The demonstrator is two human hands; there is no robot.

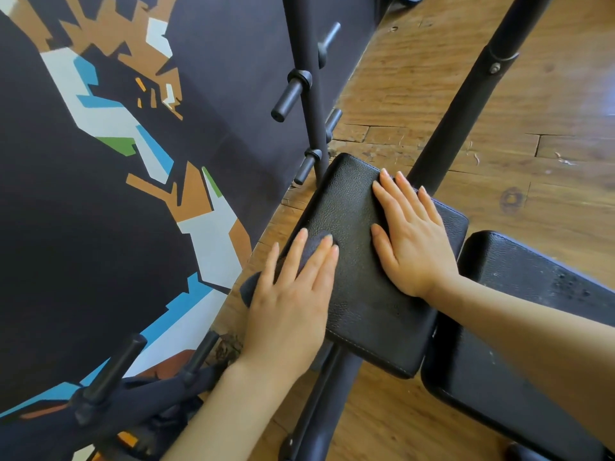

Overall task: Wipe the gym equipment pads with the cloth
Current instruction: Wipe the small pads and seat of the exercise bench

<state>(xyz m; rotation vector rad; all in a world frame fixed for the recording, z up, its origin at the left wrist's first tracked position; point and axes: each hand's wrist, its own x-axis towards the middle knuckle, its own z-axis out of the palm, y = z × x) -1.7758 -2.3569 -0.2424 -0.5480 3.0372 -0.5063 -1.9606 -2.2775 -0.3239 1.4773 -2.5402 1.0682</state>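
Left grip (293, 294), fingers flat, presses the cloth (249, 289) onto the pad (352, 207).

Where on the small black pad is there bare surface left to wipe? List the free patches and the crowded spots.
On the small pad, bare leather shows in a strip between the left hand and right hand, across the far corner beyond the fingertips, and along the near stitched edge. The left edge is crowded: the dark cloth lies under the left hand. The right hand covers the right side.
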